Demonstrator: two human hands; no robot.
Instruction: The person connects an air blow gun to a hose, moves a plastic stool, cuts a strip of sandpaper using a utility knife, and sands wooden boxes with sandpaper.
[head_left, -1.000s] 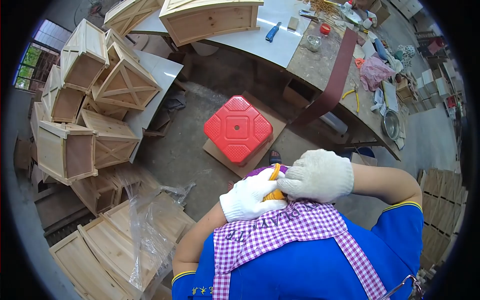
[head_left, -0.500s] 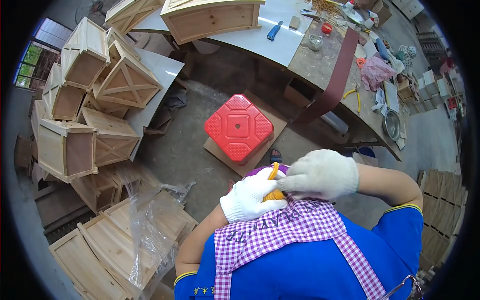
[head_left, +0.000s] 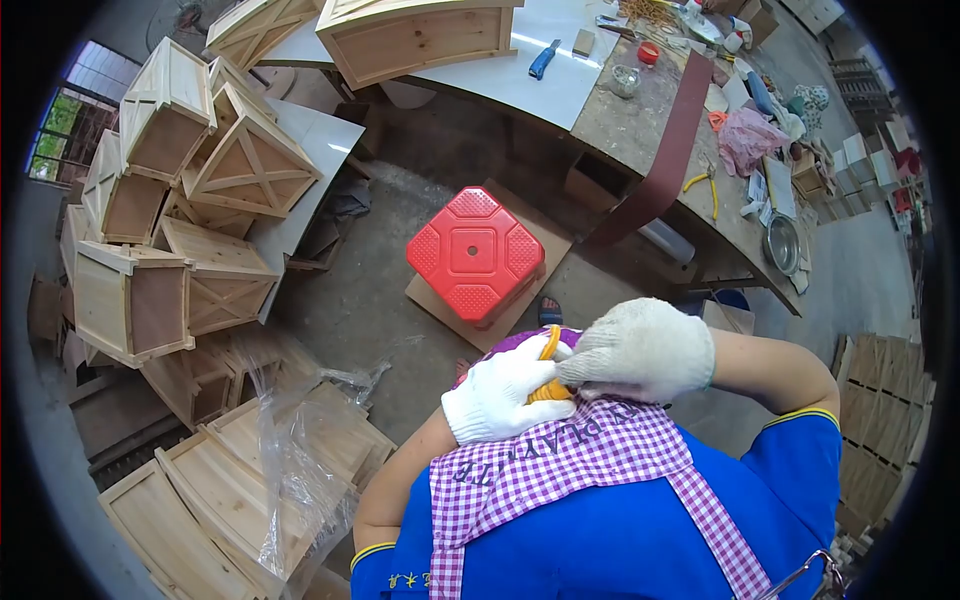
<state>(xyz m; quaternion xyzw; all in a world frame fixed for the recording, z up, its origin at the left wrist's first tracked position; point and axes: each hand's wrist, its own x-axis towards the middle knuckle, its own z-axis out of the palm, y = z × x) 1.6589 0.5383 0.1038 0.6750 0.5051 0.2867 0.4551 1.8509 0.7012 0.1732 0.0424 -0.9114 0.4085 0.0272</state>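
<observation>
My left hand [head_left: 497, 393], in a white knit glove, is closed around an orange-yellow item [head_left: 549, 391] in front of my chest. A narrow strip of it rises above the fingers and a ribbed part shows below; its kind is unclear. My right hand [head_left: 637, 350], in an off-white glove, meets the left one with bent fingers pressed together at the item's edge. Whatever those fingertips grip is hidden. Just behind both hands is my purple checked apron [head_left: 570, 455].
A red plastic stool [head_left: 472, 250] stands ahead on a cardboard sheet [head_left: 425, 297]. Wooden crates [head_left: 130, 300] are stacked at left, above wooden panels [head_left: 180, 520] and plastic film [head_left: 290, 470]. The workbench [head_left: 560, 100] bears a blue cutter [head_left: 543, 60] and yellow-handled pliers [head_left: 705, 185].
The view has shifted very slightly, so the surroundings sit a little further left. Both hands keep almost the same pose around the orange-yellow item.
</observation>
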